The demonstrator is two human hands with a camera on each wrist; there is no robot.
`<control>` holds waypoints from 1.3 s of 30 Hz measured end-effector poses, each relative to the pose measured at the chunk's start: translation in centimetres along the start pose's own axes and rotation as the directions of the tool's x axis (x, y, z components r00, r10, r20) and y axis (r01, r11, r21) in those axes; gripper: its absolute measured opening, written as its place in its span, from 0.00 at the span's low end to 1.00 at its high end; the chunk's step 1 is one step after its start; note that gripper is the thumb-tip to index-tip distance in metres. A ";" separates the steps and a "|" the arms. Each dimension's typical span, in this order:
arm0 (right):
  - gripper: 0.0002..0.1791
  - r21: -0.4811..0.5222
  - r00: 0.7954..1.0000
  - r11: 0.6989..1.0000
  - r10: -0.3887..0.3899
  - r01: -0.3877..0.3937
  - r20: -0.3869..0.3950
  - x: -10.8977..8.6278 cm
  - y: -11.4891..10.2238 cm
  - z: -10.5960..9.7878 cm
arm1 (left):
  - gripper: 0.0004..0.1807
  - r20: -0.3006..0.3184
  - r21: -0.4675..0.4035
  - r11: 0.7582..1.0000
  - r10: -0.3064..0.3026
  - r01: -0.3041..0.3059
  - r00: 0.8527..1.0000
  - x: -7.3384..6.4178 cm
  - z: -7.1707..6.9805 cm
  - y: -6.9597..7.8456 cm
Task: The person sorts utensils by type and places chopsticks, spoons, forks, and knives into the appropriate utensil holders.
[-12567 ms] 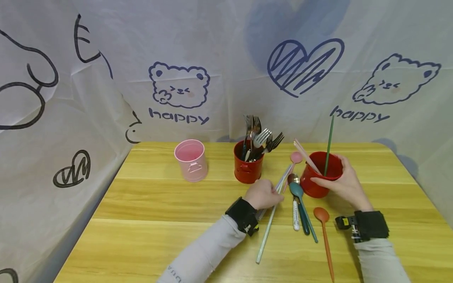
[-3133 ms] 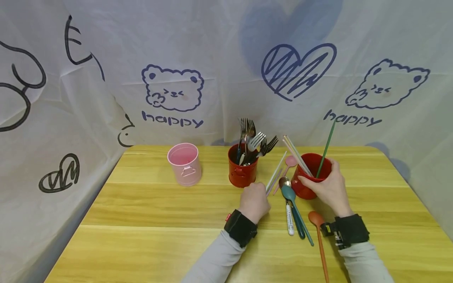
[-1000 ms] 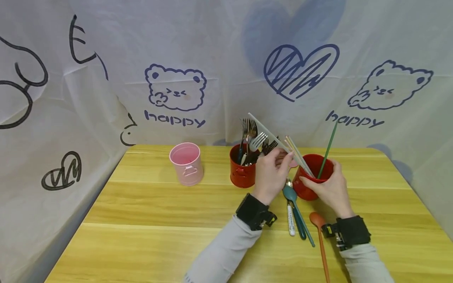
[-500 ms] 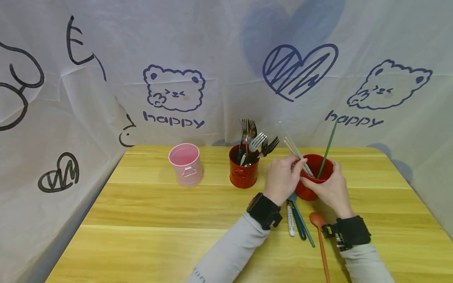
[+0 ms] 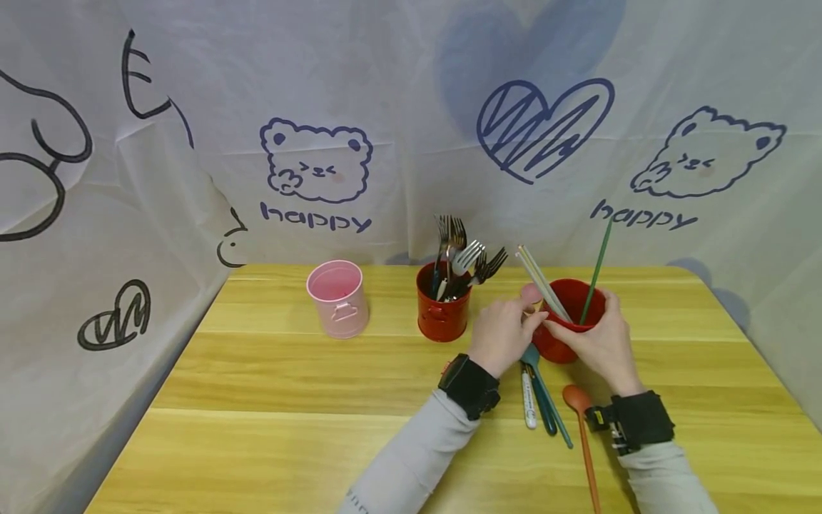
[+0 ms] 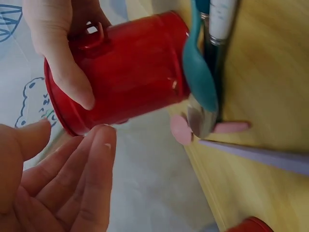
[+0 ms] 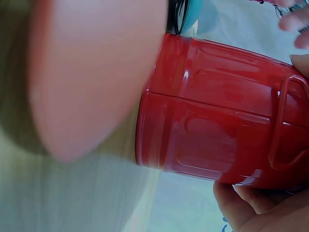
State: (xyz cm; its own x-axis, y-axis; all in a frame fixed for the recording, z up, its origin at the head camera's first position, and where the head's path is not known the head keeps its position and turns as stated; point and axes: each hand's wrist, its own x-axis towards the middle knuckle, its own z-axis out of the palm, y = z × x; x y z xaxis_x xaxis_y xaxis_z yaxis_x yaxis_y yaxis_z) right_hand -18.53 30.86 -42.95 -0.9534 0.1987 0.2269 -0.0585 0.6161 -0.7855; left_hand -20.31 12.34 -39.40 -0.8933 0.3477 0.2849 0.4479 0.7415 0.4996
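My right hand (image 5: 600, 343) grips a red bucket (image 5: 556, 350) by its rim and side; the bucket leans in the left wrist view. Several pale straws (image 5: 544, 285) and a green straw (image 5: 597, 268) stand in it. My left hand (image 5: 504, 332) is just left of the bucket's rim. In the left wrist view its thumb is apart from its fingers (image 6: 99, 159), with nothing between them. Beneath and beside this hand lie a teal spoon (image 5: 542, 382), a metal spoon (image 6: 200, 121) and a pink spoon (image 5: 531, 293). A purple straw (image 6: 260, 154) is on the table.
A second red bucket (image 5: 443, 321) full of forks (image 5: 465, 253) stands left of my left hand. Farther left is a pink bucket (image 5: 347, 318). An orange spoon (image 5: 583, 435) lies before my right wrist, near a white-handled utensil (image 5: 529, 403). Cloth hangs behind the wooden table (image 5: 257, 400).
My left hand took a pale straw from the table, carried it to the red bucket and let it go among the others, then drew slightly back. My right hand keeps holding the bucket.
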 end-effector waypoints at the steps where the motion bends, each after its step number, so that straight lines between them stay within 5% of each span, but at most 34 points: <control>1: 0.52 0.001 1.000 1.000 0.001 -0.001 -0.001 0.0 0.0 0.0 | 0.15 0.007 0.004 1.000 -0.014 0.014 1.000 -0.1 0.0 -0.2; 12: 0.51 0.005 1.000 1.000 -0.002 0.002 -0.006 -0.1 -0.1 0.0 | 0.12 0.013 0.050 0.991 -0.124 0.124 0.992 -2.2 0.2 -3.2; 26: 0.44 -0.003 0.993 0.993 -0.120 0.120 -0.021 0.0 0.0 0.2 | 0.10 -0.042 0.047 0.993 -0.104 0.106 0.994 -3.5 -0.1 -5.2; 39: 0.40 -0.021 0.986 0.986 -0.168 0.167 -0.016 0.1 0.0 0.0 | 0.10 0.057 0.063 0.987 -0.150 0.147 0.987 -4.0 -0.2 -5.8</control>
State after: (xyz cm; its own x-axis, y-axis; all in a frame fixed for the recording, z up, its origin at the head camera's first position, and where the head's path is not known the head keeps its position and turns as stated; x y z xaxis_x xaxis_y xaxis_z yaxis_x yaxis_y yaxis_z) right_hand -18.63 30.86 -42.93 -0.9254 0.1047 0.3643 -0.2108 0.6566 -0.7242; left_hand -19.37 6.52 -43.28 -0.9512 0.2642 0.1597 0.3087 0.8193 0.4831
